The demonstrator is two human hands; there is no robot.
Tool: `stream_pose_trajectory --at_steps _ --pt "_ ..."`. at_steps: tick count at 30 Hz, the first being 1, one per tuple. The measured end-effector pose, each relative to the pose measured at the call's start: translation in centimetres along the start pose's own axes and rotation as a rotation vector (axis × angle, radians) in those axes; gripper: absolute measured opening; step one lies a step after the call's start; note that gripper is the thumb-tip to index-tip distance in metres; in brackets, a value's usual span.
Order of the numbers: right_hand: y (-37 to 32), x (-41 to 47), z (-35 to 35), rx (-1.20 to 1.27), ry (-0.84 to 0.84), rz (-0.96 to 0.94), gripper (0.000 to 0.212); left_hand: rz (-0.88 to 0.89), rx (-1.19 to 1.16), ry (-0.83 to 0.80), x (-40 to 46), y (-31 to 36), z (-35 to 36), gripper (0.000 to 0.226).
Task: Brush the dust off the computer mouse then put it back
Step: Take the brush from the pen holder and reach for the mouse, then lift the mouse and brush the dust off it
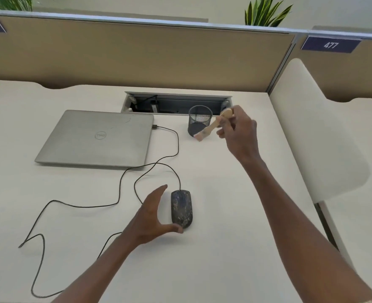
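Observation:
A black wired computer mouse (181, 208), speckled with dust, lies on the white desk (235, 215). My left hand (152, 217) is spread open just left of it, thumb tip at the mouse's near end, fingers apart and not closed around it. My right hand (239, 130) is raised above the desk at the back right, holding a small wooden-handled brush (213, 126) with its bristles pointing down-left, in front of a black mesh pen cup (199, 122).
A shut silver laptop (97, 137) lies at the back left; the mouse cable (123, 189) loops from it across the desk. An open cable tray (176, 103) sits by the beige partition (137, 55). A white chair (316, 132) stands at the right.

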State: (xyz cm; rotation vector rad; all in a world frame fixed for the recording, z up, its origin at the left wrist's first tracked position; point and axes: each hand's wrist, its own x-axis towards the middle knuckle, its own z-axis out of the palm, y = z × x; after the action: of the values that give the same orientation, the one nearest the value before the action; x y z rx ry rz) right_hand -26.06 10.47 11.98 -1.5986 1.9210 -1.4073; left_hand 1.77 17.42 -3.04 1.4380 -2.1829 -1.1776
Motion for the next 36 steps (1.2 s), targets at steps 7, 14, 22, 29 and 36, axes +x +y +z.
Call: stream_pose_trajectory --at_steps 7,14,22,29,36 --pt "1.6 -5.2 -0.7 0.103 0.030 0.152 0.009 -0.002 0.043 -0.095 -0.2 0.0 1.0 0.152" --pt "1.8 -7.1 -3.3 0.088 0.072 0.145 0.008 0.005 0.180 -0.090 0.9 0.3 0.8 0.160" --pt "2.5 -9.3 -4.3 0.044 0.086 0.197 0.013 -0.012 0.189 -0.100 2.0 0.3 0.5 0.160" --pt "2.0 -10.1 -4.2 0.019 0.095 0.198 0.014 0.000 0.226 -0.078 2.4 0.1 1.0 0.152" --pt "1.8 -10.9 -4.4 0.012 0.099 0.203 0.013 0.016 0.199 -0.039 2.5 -0.1 1.3 0.134"
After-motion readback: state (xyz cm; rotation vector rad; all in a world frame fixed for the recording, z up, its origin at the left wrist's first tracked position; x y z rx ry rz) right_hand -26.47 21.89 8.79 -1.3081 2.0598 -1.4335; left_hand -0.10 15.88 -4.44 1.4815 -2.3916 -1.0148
